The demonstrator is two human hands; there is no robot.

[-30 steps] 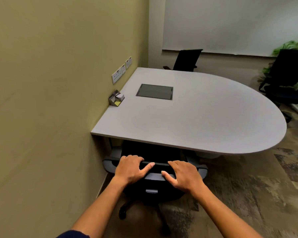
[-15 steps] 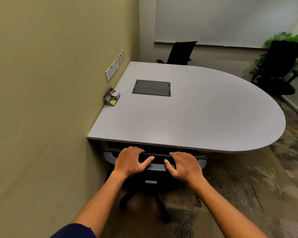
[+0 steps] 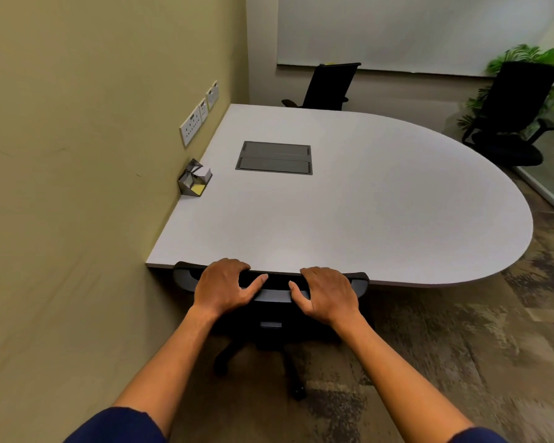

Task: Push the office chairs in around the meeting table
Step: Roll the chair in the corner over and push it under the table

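Observation:
A black office chair [image 3: 271, 295] stands at the near edge of the light grey meeting table [image 3: 381, 219], its backrest top touching the table edge and its seat hidden beneath. My left hand [image 3: 224, 287] and my right hand [image 3: 328, 294] both grip the top of that backrest, fingers curled over it. A second black chair [image 3: 328, 86] sits at the far side of the table. A third black chair [image 3: 514, 113] stands apart from the table at the far right.
An olive wall with sockets [image 3: 199, 115] runs close along the left. A small metal note holder [image 3: 194, 179] and a dark cable hatch [image 3: 275, 157] are on the table. A green plant [image 3: 525, 55] is behind the far right chair. Patterned carpet lies to the right.
The near chair has rolled forward under the table with both hands on its backrest; its backrest top now meets the table edge.

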